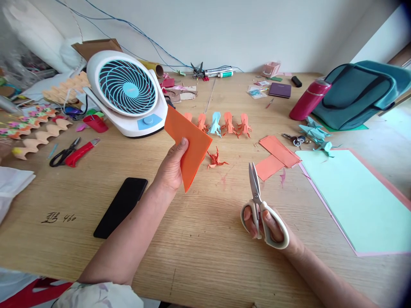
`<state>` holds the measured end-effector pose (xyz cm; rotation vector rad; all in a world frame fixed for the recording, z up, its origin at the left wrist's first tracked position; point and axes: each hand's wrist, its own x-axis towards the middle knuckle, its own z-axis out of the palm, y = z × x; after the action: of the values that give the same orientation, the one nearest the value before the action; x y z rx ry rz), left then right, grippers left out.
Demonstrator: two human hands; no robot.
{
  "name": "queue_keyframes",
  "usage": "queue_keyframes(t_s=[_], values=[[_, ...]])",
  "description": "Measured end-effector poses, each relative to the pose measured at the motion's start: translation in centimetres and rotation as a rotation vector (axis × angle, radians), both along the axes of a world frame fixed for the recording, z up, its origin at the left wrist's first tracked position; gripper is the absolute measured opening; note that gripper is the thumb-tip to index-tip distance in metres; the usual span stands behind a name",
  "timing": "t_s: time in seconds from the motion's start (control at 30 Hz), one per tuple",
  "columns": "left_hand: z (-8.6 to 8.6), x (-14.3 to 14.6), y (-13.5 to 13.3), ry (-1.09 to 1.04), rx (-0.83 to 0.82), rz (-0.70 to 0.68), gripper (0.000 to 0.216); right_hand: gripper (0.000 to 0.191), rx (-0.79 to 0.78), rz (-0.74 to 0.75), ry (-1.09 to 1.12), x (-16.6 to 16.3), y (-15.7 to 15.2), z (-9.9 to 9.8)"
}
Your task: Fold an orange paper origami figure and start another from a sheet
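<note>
My left hand [173, 167] pinches a folded sheet of orange paper [194, 147] between thumb and fingers, holding it above the table. My right hand [271, 224] has its fingers through the white handles of a pair of scissors [256, 192]. The blades point away from me and stand slightly apart, with nothing between them. Just beyond the paper lies a small red-orange folded paper figure [216, 159]. A row of several orange and light blue paper figures [228, 123] stands behind it. Right of the scissor tips are orange paper strips [272, 156], overlapping one another.
A white fan [128, 92] stands at the back left. A black phone [120, 207] lies left of my forearm, with black scissors [66, 153] and a red-handled cutter [81, 153] farther left. Pale green sheets [356, 201], a red bottle [310, 99] and a teal bag [356, 94] are at right.
</note>
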<state>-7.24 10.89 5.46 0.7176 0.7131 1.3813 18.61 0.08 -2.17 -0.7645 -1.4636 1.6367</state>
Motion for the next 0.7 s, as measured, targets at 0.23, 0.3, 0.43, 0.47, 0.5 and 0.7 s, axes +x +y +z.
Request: queue_keyframes(t_s=[0.23, 0.3, 0.43, 0.47, 0.5, 0.7], values=[[-0.01, -0.03, -0.12, 0.026, -0.008, 0.000, 0.035, 0.050, 0.027, 0.033, -0.047, 0.01, -0.05, 0.06], [-0.05, -0.02, -0.12, 0.017, -0.005, -0.004, 0.033, 0.050, 0.022, 0.040, -0.041, -0.03, -0.04, 0.00], [-0.27, 0.00, -0.03, 0.008, 0.007, -0.012, 0.034, 0.051, 0.002, 0.064, -0.028, -0.08, -0.09, -0.43], [-0.36, 0.00, 0.01, 0.009, 0.008, -0.013, 0.036, 0.051, -0.003, 0.073, -0.029, -0.08, -0.13, -0.55], [-0.45, 0.01, 0.04, 0.012, 0.006, -0.013, 0.037, 0.052, -0.010, 0.084, -0.030, -0.09, -0.18, -0.63], [-0.74, 0.24, 0.01, 0.035, -0.030, -0.009, 0.041, 0.057, -0.019, 0.168, -0.040, -0.29, -0.45, -0.29]])
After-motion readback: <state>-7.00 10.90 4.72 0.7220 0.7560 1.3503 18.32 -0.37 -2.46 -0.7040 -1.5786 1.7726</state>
